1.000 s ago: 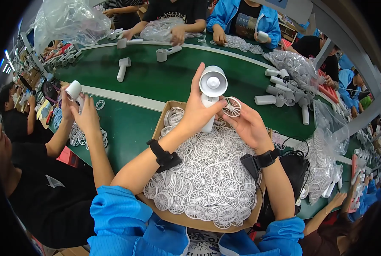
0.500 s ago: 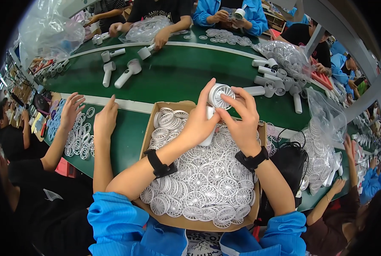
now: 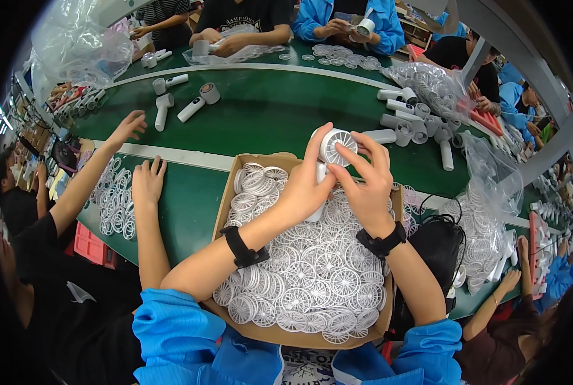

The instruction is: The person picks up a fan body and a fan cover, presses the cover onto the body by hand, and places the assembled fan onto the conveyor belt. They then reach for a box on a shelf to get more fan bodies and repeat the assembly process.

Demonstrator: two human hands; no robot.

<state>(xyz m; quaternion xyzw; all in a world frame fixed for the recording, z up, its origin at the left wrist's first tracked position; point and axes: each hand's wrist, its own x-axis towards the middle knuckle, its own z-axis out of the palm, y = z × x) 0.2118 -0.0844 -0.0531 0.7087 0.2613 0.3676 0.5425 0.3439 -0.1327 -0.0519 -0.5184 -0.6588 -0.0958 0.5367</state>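
A white handheld fan [image 3: 329, 149] with a round head and a short handle is held up over the far side of an open cardboard box. My left hand [image 3: 307, 186] wraps around its handle and the left of its head. On the head sits a white spoked grille [image 3: 340, 146], facing up toward me. My right hand [image 3: 373, 187] has its fingers on the grille, thumb and fingertips touching its face and right rim. Below both hands, many loose white round grilles [image 3: 312, 282] fill the box [image 3: 389, 321]. My fingers hide part of the handle.
Across the green belt [image 3: 260, 115] lie several white fans [image 3: 203, 102]; more are piled at right [image 3: 421, 119]. Clear bags of grilles [image 3: 482, 237] stand right. At left, a co-worker's hands [image 3: 148, 183] are near white rings [image 3: 116, 205]. Other people work across the belt.
My hands and the fan have shifted slightly right. The left co-worker's far hand has moved out toward the belt, the other lower. Across the belt, a person has drawn a fan back toward themselves.
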